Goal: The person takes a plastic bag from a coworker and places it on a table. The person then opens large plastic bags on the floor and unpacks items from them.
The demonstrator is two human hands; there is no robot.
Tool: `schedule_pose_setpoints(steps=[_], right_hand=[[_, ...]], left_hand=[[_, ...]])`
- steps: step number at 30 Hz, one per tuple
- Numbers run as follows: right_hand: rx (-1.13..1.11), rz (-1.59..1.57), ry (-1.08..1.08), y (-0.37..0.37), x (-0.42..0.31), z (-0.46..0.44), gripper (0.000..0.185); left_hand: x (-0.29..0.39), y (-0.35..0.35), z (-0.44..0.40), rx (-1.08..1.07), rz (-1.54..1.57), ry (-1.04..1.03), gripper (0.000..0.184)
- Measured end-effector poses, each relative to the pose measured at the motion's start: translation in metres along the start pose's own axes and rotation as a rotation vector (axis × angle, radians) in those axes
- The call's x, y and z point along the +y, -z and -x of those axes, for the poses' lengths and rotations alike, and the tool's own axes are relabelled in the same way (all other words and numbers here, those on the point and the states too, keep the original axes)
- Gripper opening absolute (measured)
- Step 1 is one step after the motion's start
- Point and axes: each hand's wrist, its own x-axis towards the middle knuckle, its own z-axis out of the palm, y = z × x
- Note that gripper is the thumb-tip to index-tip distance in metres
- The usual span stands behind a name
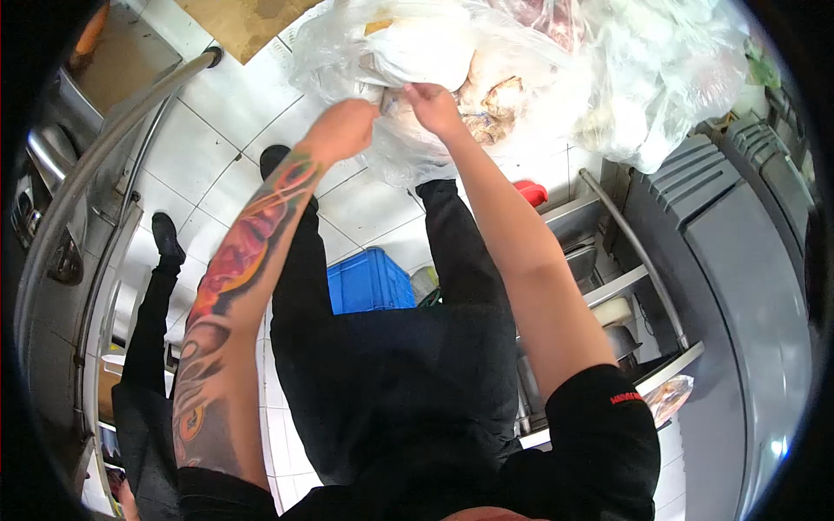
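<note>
Both hands are at the near edge of a clear plastic bag (395, 156) on the tiled floor. My left hand (343, 128), on the tattooed arm, is closed at the bag's edge; its fingertips are mostly hidden. Beside it my right hand (432, 108) pinches the edge of a white plastic bag (426, 54) lying inside the clear one. Pale and brownish pieces, perhaps meat (493, 108), show through the plastic just right of my right hand.
More filled plastic bags (634, 87) lie to the right. Grey lidded bins (738, 260) and a metal rack (634, 243) stand at the right. A blue crate (372, 280) sits behind my legs. At left are a metal rail (104, 143) and another person's leg (149, 330).
</note>
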Motion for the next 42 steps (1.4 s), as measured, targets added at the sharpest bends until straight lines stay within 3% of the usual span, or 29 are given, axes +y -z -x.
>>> schedule_pose_setpoints(steps=[2, 3, 5, 6, 8, 12, 14, 15, 17, 19, 23, 25, 27, 29, 30, 31, 33, 36, 39, 41, 42], right_hand=[[0.068, -0.472, -0.197, 0.006, -0.023, -0.007, 0.04], [0.072, -0.474, -0.203, 0.012, -0.033, -0.013, 0.04], [0.142, -0.417, -0.203, 0.021, -0.053, -0.027, 0.038], [0.135, -0.441, -0.213, 0.033, -0.072, -0.033, 0.039], [0.144, -0.456, -0.166, 0.046, -0.088, -0.052, 0.041], [0.019, -0.403, -0.122, 0.075, -0.096, -0.077, 0.05], [-0.006, -0.198, 0.118, 0.067, -0.06, -0.085, 0.057], [-0.002, -0.198, 0.13, 0.067, -0.049, -0.079, 0.057], [0.021, 0.175, 0.265, 0.066, -0.03, -0.056, 0.067], [-0.001, 0.132, 0.034, 0.058, -0.016, -0.021, 0.069], [0.002, 0.039, -0.303, 0.03, 0.016, 0.064, 0.068], [-0.02, -0.217, -0.422, 0.027, 0.011, 0.105, 0.067], [-0.004, -0.674, -0.73, 0.054, -0.049, 0.141, 0.067], [0.026, -0.97, -0.673, 0.068, -0.074, 0.166, 0.074], [0.095, -1.057, -0.679, 0.072, -0.088, 0.179, 0.071], [0.138, -1.147, -0.678, 0.075, -0.108, 0.185, 0.068], [0.05, -1.542, -0.372, 0.09, -0.17, 0.2, 0.058], [0.024, -1.508, -0.319, 0.116, -0.297, 0.222, 0.054], [-0.009, -1.508, -0.257, 0.124, -0.467, 0.272, 0.048], [-0.298, -1.59, 0.125, 0.122, -0.559, 0.306, 0.048], [-0.445, -1.498, 0.216, 0.125, -0.593, 0.321, 0.046]], left_hand=[[-0.005, -0.036, -0.002, 0.094, 0.339, 0.106, 0.034], [-0.008, -0.054, -0.011, 0.088, 0.338, 0.103, 0.034], [-0.019, -0.088, -0.035, 0.561, 0.368, 0.389, 0.059], [-0.023, -0.101, -0.047, 0.56, 0.368, 0.396, 0.059], [-0.027, -0.12, -0.066, 0.738, 0.1, 0.387, 0.081], [-0.021, -0.076, -0.074, 0.552, -0.101, 0.532, 0.081], [-0.036, -0.057, -0.077, 0.235, -0.031, 0.621, 0.07], [-0.043, -0.054, -0.076, 0.246, -0.036, 0.62, 0.07], [-0.053, -0.058, -0.07, 0.134, 0.027, 0.578, 0.046], [-0.041, -0.067, -0.056, 0.254, -0.052, 0.526, 0.032], [0.028, -0.043, -0.023, 0.297, 0.027, 0.551, 0.028], [0.072, -0.016, 0.002, 0.438, 0.04, 0.466, 0.018], [0.106, 0.01, 0.027, 0.449, 0.137, 0.423, 0.022], [0.143, 0.036, 0.059, 0.489, 0.261, 0.396, 0.034], [0.159, 0.04, 0.08, 0.599, 0.274, 0.331, 0.037], [0.181, 0.062, 0.106, 0.57, 0.332, 0.335, 0.037], [0.215, 0.097, 0.16, 0.662, 0.423, 0.168, 0.033], [0.271, 0.196, 0.255, 0.714, 0.469, 0.195, 0.031], [0.302, 0.289, 0.36, 1.081, 0.559, 0.21, 0.023], [0.334, 0.37, 0.446, 1.3, 0.425, 0.204, 0.02], [0.326, 0.39, 0.485, 1.391, 0.171, 0.329, 0.02]])
